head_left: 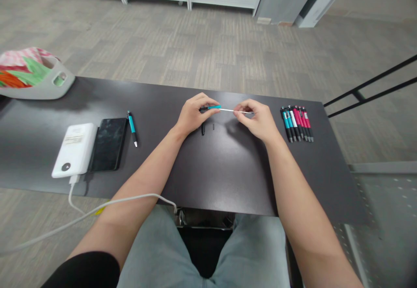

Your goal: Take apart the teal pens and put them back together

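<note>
Between thumb and fingers, my left hand [197, 113] is closed on a blue pen barrel [214, 107] with a black clip end. My right hand [254, 116] pinches a thin white ink refill [226, 110], whose near end meets the open end of the barrel. How far the refill sits inside the barrel I cannot tell. On the table just below my left hand lies a black pen grip [203, 129], partly hidden by the fingers. Beside it rests a tiny dark piece, perhaps a spring [213, 127].
Several blue, white and pink pens [296, 124] lie in a row at the right. One blue pen [132, 128] is at the left, near a black phone [108, 144] and a white power bank [74, 150] with a white cable [130, 198]. A basket [61, 79] stands far left.
</note>
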Tool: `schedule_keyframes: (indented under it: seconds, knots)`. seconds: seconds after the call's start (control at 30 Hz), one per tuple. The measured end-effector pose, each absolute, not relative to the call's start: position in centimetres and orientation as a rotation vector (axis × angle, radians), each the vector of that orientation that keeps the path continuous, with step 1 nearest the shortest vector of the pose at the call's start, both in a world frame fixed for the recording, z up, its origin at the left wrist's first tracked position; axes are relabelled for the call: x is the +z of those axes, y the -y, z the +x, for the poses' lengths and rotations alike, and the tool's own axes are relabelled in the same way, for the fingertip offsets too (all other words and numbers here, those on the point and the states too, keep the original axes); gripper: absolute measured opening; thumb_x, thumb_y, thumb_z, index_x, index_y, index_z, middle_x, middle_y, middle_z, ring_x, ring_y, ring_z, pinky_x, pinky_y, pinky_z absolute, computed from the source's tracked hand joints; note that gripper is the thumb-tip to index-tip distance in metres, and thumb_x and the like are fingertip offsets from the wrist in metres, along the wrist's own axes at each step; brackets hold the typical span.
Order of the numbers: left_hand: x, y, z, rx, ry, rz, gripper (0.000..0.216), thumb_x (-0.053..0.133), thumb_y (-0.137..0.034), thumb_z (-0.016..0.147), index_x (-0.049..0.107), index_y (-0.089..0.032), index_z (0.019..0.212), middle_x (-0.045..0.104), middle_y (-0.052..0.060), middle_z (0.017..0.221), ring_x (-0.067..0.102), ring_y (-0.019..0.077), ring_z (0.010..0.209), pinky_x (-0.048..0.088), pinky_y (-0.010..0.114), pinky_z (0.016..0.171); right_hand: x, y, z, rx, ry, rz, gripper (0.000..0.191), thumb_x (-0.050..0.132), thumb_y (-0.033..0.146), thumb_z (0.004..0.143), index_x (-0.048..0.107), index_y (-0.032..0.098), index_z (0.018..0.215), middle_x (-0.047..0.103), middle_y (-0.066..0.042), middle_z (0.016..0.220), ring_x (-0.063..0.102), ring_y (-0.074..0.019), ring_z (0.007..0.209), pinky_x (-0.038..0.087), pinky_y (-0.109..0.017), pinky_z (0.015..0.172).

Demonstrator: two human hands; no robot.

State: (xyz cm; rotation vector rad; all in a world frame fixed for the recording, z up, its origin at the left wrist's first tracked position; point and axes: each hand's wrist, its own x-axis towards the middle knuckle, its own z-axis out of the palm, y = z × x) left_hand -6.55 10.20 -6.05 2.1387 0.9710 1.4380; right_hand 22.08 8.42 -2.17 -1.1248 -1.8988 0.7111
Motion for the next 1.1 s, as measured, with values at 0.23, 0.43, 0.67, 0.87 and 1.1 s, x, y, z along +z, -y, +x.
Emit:
schedule_keyframes:
  seconds: [0.23,0.43,0.67,0.87,1.1]
  knots:
    - [-5.9,-10.2,-6.7,1.416,-0.966,2.148,0.011,0.098,-0.025,0.104,0.096,-0.027,0.115,0.088,0.004,0.105,0.078,0.0225,0.092,0.064,0.037,0.087,-2.2,-8.4,22.1,0.689,1.842,-1.143,0.011,0.093,0.037,0.097,0.085,0.030,0.098,0.083,-0.003,0.093,0.074,-0.0263,0.085,0.066,-0.043,0.087]
    - [-5.5,-9.9,-6.7,1.291,-0.949,2.200,0.008,0.094,-0.035,0.109,0.096,-0.028,0.114,0.090,0.006,0.108,0.082,0.0256,0.098,0.064,0.040,0.094,-2.8,-8.1,20.2,0.827,1.762,-1.086,0.032,0.102,0.058,0.095,0.089,0.031,0.105,0.086,-0.004,0.100,0.078,-0.0269,0.089,0.069,-0.045,0.090]
    - [-5.3,-9.6,-6.6,1.217,-1.110,2.227,0.012,0.096,-0.038,0.108,0.096,-0.031,0.118,0.093,0.003,0.107,0.083,0.0261,0.095,0.060,0.043,0.099,-3.3,-8.1,18.0,1.050,1.465,-0.997,0.062,0.105,0.087,0.085,0.084,0.033,0.106,0.084,-0.001,0.095,0.078,-0.0228,0.080,0.072,-0.042,0.081]
    - [-5.4,-9.5,-6.5,1.284,-1.068,2.231,0.010,0.093,-0.037,0.110,0.095,-0.031,0.118,0.093,0.003,0.107,0.083,0.0251,0.095,0.060,0.042,0.097,-3.0,-7.7,17.2,1.026,1.407,-1.016,0.063,0.106,0.088,0.083,0.085,0.030,0.097,0.086,-0.003,0.094,0.076,-0.0209,0.075,0.073,-0.040,0.077]
    - [-5.4,-9.5,-6.3,1.227,-1.090,2.233,0.011,0.088,-0.040,0.113,0.095,-0.033,0.117,0.094,0.003,0.109,0.082,0.0269,0.096,0.062,0.045,0.100,-3.4,-7.8,17.5,0.966,1.423,-1.099,0.067,0.102,0.094,0.084,0.083,0.030,0.092,0.087,-0.004,0.094,0.080,-0.0244,0.080,0.075,-0.043,0.079]
